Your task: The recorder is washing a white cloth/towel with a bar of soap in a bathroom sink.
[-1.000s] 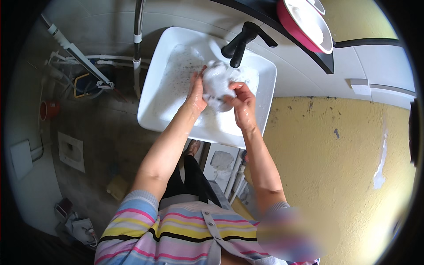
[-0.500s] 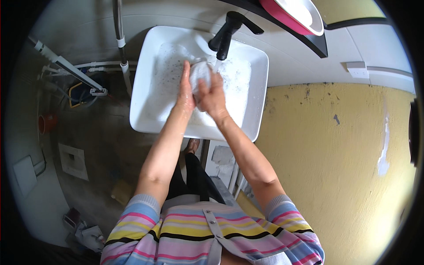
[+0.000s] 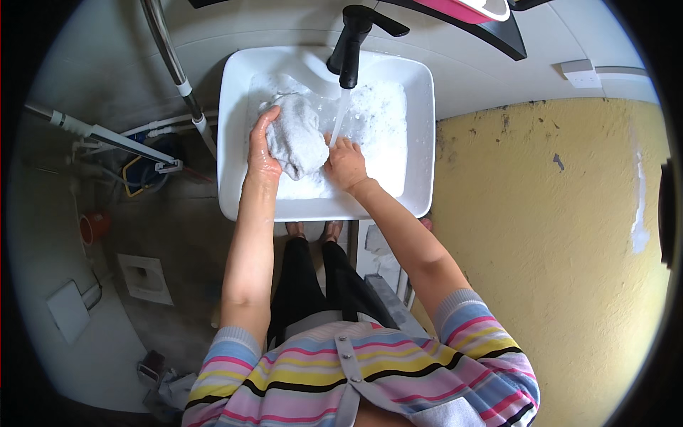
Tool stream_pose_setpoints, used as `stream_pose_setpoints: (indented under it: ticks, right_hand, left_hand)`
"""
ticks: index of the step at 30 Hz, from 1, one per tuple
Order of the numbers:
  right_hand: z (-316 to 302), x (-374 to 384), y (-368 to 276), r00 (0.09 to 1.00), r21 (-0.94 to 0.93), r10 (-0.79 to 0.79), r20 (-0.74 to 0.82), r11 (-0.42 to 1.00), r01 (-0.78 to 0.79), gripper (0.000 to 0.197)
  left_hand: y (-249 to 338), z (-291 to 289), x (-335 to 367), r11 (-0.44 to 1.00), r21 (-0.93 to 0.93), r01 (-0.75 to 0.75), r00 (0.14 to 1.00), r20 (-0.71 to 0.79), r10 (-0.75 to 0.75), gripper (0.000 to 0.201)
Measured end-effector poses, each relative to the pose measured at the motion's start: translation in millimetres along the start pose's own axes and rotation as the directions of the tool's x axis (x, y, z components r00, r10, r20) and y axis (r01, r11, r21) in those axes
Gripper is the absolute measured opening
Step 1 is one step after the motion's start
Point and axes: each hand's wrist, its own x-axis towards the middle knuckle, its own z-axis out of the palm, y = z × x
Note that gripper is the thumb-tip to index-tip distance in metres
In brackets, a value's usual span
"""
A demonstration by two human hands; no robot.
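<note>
A bunched, wet white cloth with a rough, towel-like nap is gripped in my left hand, over the left half of the white sink. My thumb shows along its left side; the other fingers are hidden beneath it. Just right of the cloth, my right hand is low over the suds with its back up and fingers stretched forward, nothing visibly held. A stream of water runs from the black faucet and falls by its fingertips. White foam covers much of the water.
Above the sink, a pink basin stands on a dark shelf. Metal and white pipes rise on the left. An orange-red pot and a square drain plate are near the floor at left. A yellow wall is at right.
My hands, earlier together on the cloth under the faucet, have parted. The left has carried the cloth leftward; the right has let go and moved lower beside the stream.
</note>
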Motion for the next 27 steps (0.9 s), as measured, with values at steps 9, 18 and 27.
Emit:
stream_pose_setpoints:
  ticks: [9,18,27]
  right_hand:
    - [5,4,0,0.991,-0.237,-0.133,-0.03,0.964,0.122,0.056]
    - [1,17,-8,0.945,-0.326,-0.327,-0.031,0.897,0.299,0.048]
    - [-87,9,2,0.804,0.884,0.376,0.46,-0.272,-0.379,0.055]
  left_hand:
    - [-3,9,3,0.999,0.0,-0.049,0.999,-0.005,0.049,0.053]
    - [-12,25,9,0.998,-0.01,-0.055,0.998,0.011,0.055,0.051]
    - [-26,31,11,0.993,-0.099,-0.068,0.998,-0.003,0.068,0.048]
